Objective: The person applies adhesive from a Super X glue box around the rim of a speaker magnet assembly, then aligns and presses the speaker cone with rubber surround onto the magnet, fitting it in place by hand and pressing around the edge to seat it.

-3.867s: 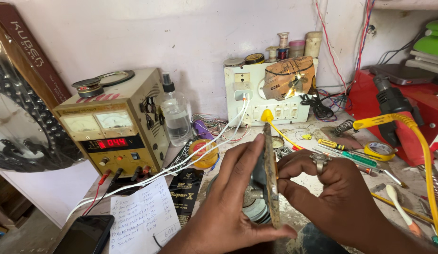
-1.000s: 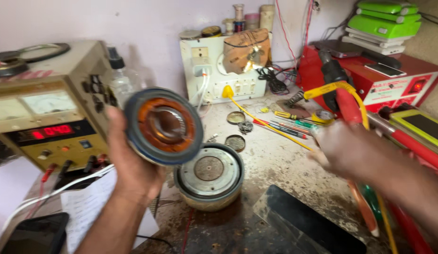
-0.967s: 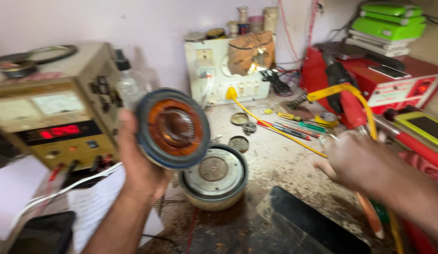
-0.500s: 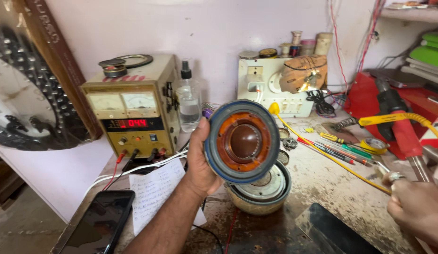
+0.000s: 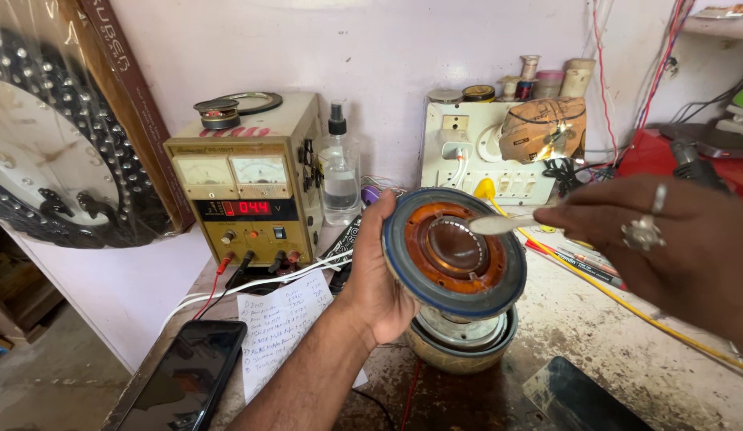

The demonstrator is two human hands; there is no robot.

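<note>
The round speaker part (image 5: 455, 254), a disc with a blue-grey outer rim, an orange ring inside it and a shiny dome at the centre, is held upright above the bench (image 5: 627, 351), its face turned toward the camera. It looks stiff and probably fairly light, and the thin centre dome and orange ring seem fragile, so the sturdy outer rim is the sensible place to grip it. The left hand (image 5: 379, 279) does just that: it cups the disc from behind, thumb over the left edge, with its fingers wrapped around the back out of sight.

To the right of the disc, the right hand (image 5: 667, 247), wearing rings, pinches a slim pale tool (image 5: 499, 224) whose flat tip rests over the upper right of the orange ring; whether it actually touches cannot be told. Its fingers are closed narrowly on the handle.

Directly below the disc, a round metal speaker housing (image 5: 461, 339) sits on the bench. Left of the disc stands a yellow power supply (image 5: 244, 187) with two meters and a red display, a clear spray bottle (image 5: 339, 172) beside it. Below and left of the disc lie a handwritten paper (image 5: 280, 323) and a dark phone (image 5: 184, 375). Behind the disc is a white switchboard (image 5: 475, 156).
</note>
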